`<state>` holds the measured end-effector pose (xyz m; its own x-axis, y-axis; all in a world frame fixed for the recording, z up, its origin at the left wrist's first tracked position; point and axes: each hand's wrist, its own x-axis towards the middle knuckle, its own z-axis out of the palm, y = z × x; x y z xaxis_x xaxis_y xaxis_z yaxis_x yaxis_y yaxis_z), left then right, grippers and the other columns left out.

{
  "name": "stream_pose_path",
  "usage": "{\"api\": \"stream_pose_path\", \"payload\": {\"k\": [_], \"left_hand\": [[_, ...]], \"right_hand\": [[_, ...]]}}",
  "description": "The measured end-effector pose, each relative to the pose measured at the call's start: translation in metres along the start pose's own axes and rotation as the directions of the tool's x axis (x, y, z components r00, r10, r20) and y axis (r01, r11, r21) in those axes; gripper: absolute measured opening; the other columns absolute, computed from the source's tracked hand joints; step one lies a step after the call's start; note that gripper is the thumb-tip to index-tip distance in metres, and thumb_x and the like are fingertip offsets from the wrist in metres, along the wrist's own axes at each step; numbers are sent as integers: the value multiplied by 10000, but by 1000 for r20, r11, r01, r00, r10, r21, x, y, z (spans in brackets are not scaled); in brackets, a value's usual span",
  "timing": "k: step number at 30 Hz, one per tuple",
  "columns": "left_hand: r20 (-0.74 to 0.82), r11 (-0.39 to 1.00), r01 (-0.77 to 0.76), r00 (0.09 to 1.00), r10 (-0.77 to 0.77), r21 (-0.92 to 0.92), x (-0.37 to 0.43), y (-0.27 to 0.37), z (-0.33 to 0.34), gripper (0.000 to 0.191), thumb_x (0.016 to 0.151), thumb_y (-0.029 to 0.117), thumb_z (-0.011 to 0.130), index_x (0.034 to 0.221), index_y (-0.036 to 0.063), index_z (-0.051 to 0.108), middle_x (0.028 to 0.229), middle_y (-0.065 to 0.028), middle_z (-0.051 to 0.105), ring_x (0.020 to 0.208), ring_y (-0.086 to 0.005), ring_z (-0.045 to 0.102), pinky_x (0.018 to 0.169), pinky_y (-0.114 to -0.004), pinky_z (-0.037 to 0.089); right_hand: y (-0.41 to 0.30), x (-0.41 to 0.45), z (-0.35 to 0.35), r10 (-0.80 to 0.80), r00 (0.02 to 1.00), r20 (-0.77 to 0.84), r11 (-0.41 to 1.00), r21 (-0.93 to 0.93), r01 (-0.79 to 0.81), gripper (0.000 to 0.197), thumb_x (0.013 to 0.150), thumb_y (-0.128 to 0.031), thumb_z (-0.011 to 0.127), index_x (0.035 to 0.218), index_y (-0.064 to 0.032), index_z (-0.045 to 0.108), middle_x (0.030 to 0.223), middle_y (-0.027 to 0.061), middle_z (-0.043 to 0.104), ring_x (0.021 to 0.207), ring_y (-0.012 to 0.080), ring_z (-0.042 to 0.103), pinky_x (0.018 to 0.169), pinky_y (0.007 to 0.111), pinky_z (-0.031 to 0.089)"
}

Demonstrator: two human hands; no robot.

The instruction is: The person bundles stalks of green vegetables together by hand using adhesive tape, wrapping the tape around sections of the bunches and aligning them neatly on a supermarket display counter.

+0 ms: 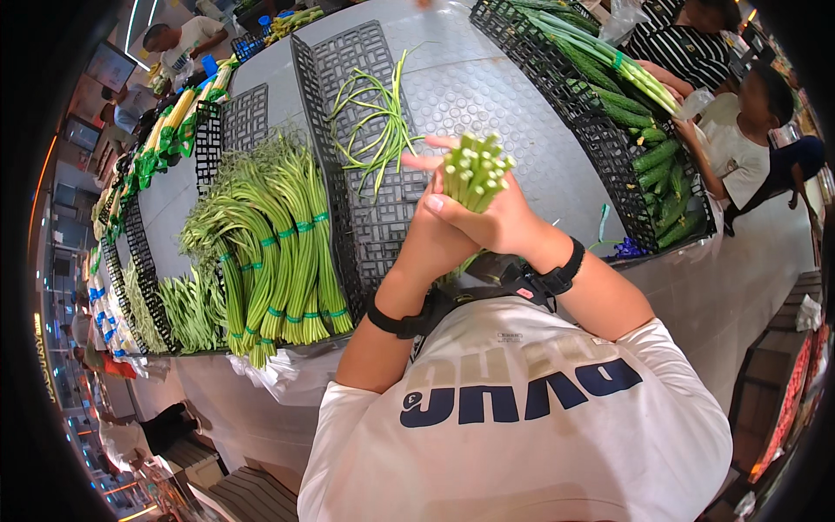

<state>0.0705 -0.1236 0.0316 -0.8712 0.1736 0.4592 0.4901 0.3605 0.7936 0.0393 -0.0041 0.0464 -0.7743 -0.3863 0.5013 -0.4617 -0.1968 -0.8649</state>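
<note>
A bunch of garlic scapes (477, 173) stands upright before my chest, its pale cut ends pointing up at the camera. My right hand (505, 218) grips it, the thumb lying across the front. My left hand (434, 231) closes around it lower down, partly covered by the right. Two fingertips stick out to the left behind the bunch; which hand they belong to is hard to tell. Several loose scapes (385, 124) lie curled on a black plastic grid mat (385, 222) just beyond. Banded scape bunches (280, 261) are piled to the left, held with green tape.
A black lattice divider (326, 163) separates the pile from the mat. Cucumbers (659, 163) fill a black crate at the right, where people stand close and a hand holds a taped bunch of green onions (616, 62). Green beans (192, 313) lie at the far left. Blue tape (629, 248) sits near the edge.
</note>
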Motion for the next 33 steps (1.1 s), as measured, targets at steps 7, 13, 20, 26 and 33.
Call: {"api": "stream_pose_path", "payload": {"k": [7,13,20,26,33], "left_hand": [[126,928,198,978,-166,-314,-17,-12,18,426,826,-53,703,1236,17,613,1180,-94,667,1064,-197,653,913,-346,533],[219,914,203,967,-131,-351,-23,-19,18,339,836,14,723,1163,11,635,1062,-85,701,994,-201,678,857,-362,548],[177,954,287,947,-269,-85,-27,-4,4,345,801,110,748,1131,41,674,1071,-114,743,1000,-239,729,874,-362,561],[187,961,172,973,-132,-217,-27,-2,0,417,803,95,745,1202,25,647,1204,-117,688,1106,-216,672,924,-368,541],[148,983,159,979,-144,-96,-26,-22,16,500,807,132,806,1263,52,617,1250,-84,642,1131,-226,643,932,-381,540]], "right_hand": [[-21,3,-32,237,970,51,972,-23,-236,332,842,-137,825,1123,-35,680,948,22,704,890,89,641,923,311,533],[-29,-8,-26,319,947,43,946,56,-321,119,867,-47,723,974,-32,672,866,0,694,803,61,629,760,261,531],[-22,-17,-21,142,987,78,989,32,-145,112,833,12,732,933,-20,691,896,78,764,866,165,735,898,329,550],[-16,-10,-26,-105,981,163,993,-39,113,71,803,0,741,857,-40,719,884,115,776,944,247,757,1075,426,450],[-2,-8,-39,-38,965,259,961,-254,106,229,753,-118,797,967,-86,726,1009,45,749,1129,249,669,1128,449,385]]}}
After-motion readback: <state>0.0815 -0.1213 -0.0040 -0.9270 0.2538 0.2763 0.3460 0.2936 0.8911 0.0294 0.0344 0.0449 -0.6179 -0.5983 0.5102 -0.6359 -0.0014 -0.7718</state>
